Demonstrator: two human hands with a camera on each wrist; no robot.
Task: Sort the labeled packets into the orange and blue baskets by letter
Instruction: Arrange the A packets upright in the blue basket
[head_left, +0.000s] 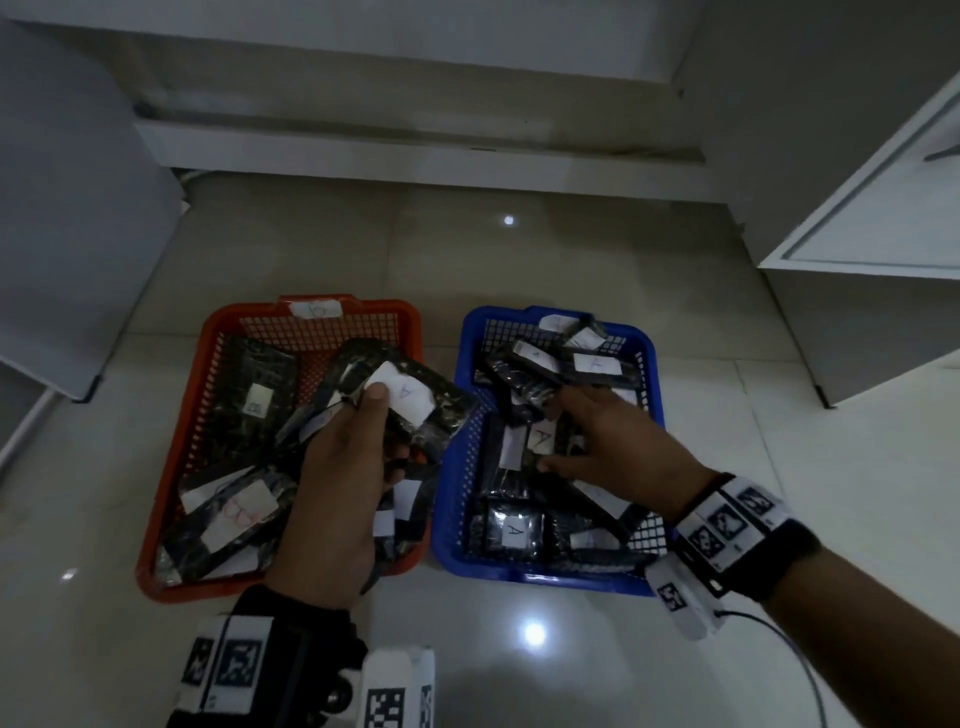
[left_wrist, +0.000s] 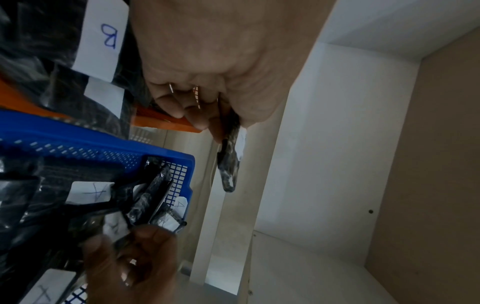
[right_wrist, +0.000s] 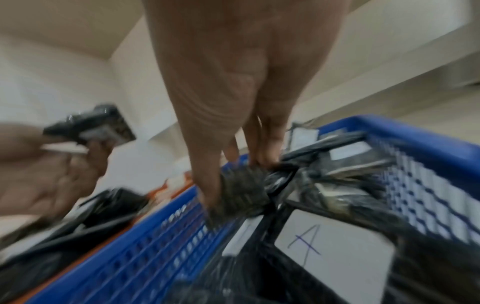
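Observation:
An orange basket (head_left: 395, 306) on the left and a blue basket (head_left: 519, 574) on the right stand side by side on the floor, both holding several black packets with white labels. My left hand (head_left: 374, 415) grips a black packet labelled A (head_left: 415, 410) raised over the orange basket, thumb on its label; the left wrist view shows that packet (left_wrist: 230, 164) edge-on. My right hand (head_left: 558, 431) reaches into the blue basket, where thumb and fingers (right_wrist: 207, 195) pinch a dark packet (right_wrist: 241, 191) among A-labelled ones (right_wrist: 335, 255). The right wrist view is blurred.
A B-labelled packet (left_wrist: 100, 39) lies in the orange basket. A white cabinet (head_left: 883, 208) stands at the right, a white panel (head_left: 62, 208) at the left, and a low ledge (head_left: 415, 166) behind. A cable (head_left: 800, 660) trails from my right wrist over the glossy tiles.

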